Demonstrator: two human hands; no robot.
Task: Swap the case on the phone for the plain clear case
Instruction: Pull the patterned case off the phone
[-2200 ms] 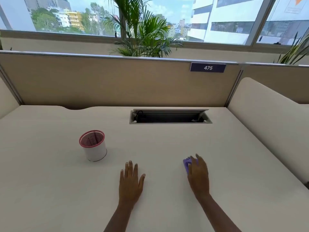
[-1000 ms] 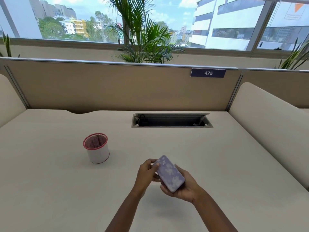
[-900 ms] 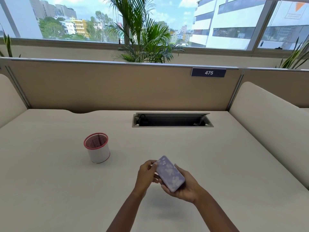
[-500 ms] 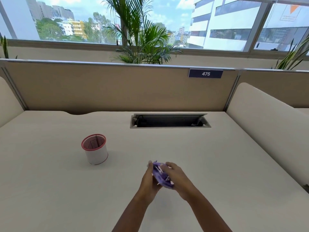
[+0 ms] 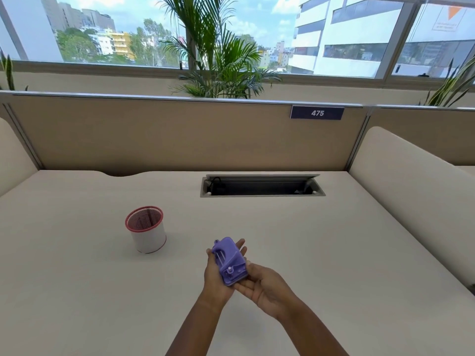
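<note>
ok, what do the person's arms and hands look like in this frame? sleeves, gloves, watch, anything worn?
Both forearms are bare as far as the frame's bottom edge: no sleeve shows. The left hand and right hand wear no gloves. No watch, bracelet or ring can be made out on either wrist or on the fingers that show, and no markings. Fingernails are too small to judge.

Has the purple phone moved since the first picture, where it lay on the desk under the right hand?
Yes. The purple phone is now lifted off the desk, held in both hands, and sits further left, closer to the pen cup.
</note>
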